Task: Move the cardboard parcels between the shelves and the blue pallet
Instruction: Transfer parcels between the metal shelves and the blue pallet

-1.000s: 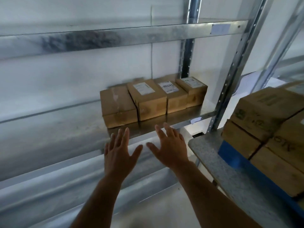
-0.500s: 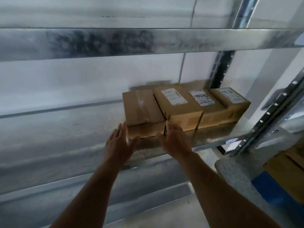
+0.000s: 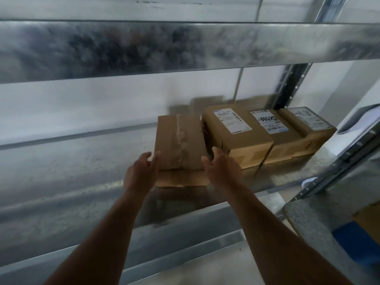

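Two bare forearms reach up from six o'clock toward a galvanised metal shelf (image 3: pixel 82 182) whose front lip crosses the view just past the elbows. At four o'clock a speckled grey tabletop (image 3: pixel 304 214) juts in, carrying the corner of a blue pallet (image 3: pixel 355 241) with a brown parcel edge above it; a perforated steel upright (image 3: pixel 337 171) slants between this and the shelf.

Near the centre, the left hand (image 3: pixel 139 173) touches the left front corner of the taped parcel (image 3: pixel 178 145), fingers (image 3: pixel 155 161) loosely curved along its side. The right hand (image 3: pixel 222 171) is at the right front corner, fingers (image 3: pixel 218 153) curled into the narrow gap beside the next box. Whether either hand has a firm grip yet, I cannot tell. This parcel sits on the shelf with its front edge nearest the lip.

Toward two o'clock, three labelled parcels stand in a tight row, sides touching: the first labelled parcel (image 3: pixel 236 132) just beside the taped one, the middle labelled parcel (image 3: pixel 275 136), then the far labelled parcel (image 3: pixel 308 124) by the rear upright (image 3: pixel 292 85).

From nine o'clock the shelf surface runs bare and wide to the left of the taped box. Beyond it stands a pale wall (image 3: pixel 102 103), and overhead, at twelve o'clock, the upper shelf beam (image 3: pixel 185 44) limits headroom.
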